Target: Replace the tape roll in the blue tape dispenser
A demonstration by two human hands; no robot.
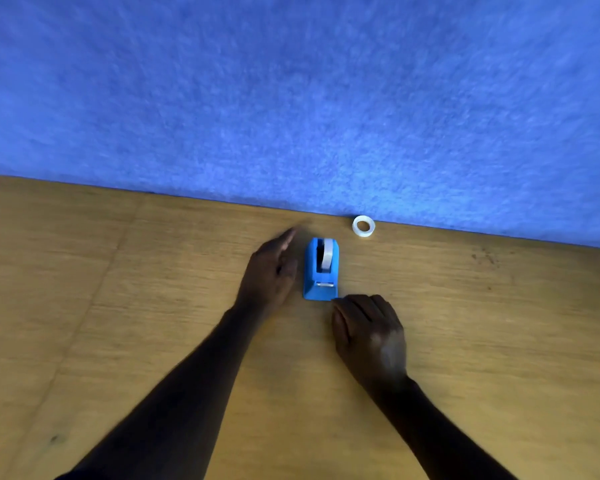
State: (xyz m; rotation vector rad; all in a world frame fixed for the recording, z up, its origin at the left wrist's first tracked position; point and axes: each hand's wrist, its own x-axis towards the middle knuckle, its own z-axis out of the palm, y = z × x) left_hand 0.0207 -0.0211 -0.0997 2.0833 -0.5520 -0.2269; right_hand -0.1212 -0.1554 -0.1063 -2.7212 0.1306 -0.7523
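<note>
The small blue plastic tape dispenser [321, 270] stands on the tan wood-grain surface [118, 306], its cutter end toward the person, with a pale roll of tape [327, 254] seated upright in its slot. A spare white tape roll [363, 226] lies flat just beyond it to the right, near the blue felt wall [291, 98]. The left hand [271, 271] lies just beside the dispenser's left side, fingers extended, grip open and empty. The right hand [369, 336] is curled loosely at the dispenser's near right corner, grasping nothing visible.
</note>
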